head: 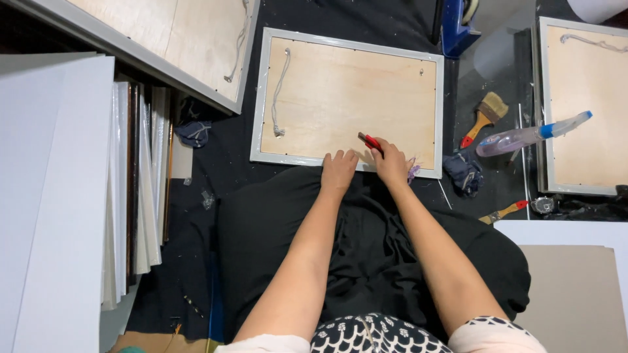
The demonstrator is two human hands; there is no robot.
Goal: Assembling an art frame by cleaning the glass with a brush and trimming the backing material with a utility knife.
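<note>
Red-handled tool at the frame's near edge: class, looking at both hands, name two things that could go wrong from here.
1. The left hand lies close beside the red-handled tool that the right hand grips; a slip might catch its fingers.
2. The tool works at the rim of the picture frame; a slip could gouge the plywood backing.

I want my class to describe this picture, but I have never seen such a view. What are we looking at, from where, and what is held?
One picture, taken by a camera on a person's head, looking down at their own bare arms. They sit on a dark floor. Before them lies a frame face down, its wooden back up, with a cord fixed to it. The left hand rests on the frame's near edge. The right hand holds a red tool against the wood. To the right lie a brush, a spray bottle and another frame. Boards stand stacked at left.
</note>
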